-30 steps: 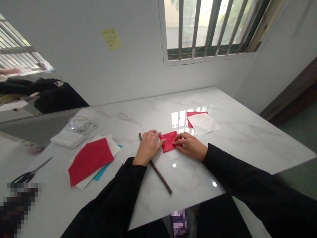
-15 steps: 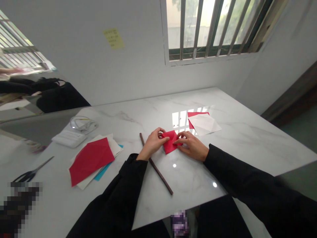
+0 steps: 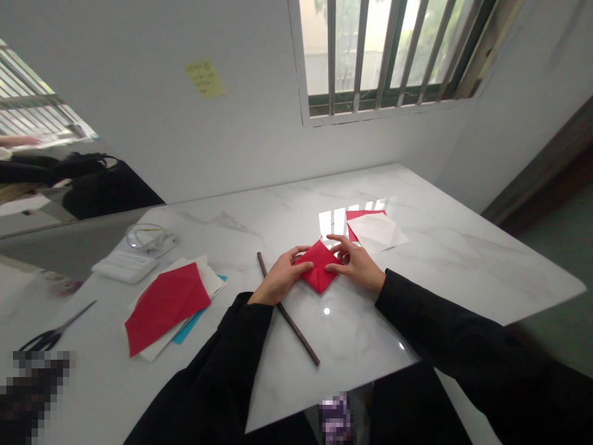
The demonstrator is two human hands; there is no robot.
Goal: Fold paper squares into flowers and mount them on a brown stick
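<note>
Between my hands is a small square of folded red paper [image 3: 319,279], turned so that one corner points toward me. My left hand [image 3: 286,276] grips its left corner, thumb on top and fingers behind. At the right corner, my right hand [image 3: 356,264] pinches the paper with the thumb on top; its forefinger reaches past the far edge. Fold lines meet near the middle of the paper. A thin dark brown stick [image 3: 296,330] lies on the table, passing under my left wrist.
On the white marbled table [image 3: 445,247], a stack of red, white and blue paper [image 3: 169,303] lies to the left, near scissors [image 3: 55,334] and a white box with a cable [image 3: 125,264]. White and red sheets [image 3: 377,230] lie behind my right hand. A barred window [image 3: 384,55] is above.
The red paper has turned so a corner now points toward me. My right hand has shifted its fingers to the paper's right corner, and my left hand stays on the left side.
</note>
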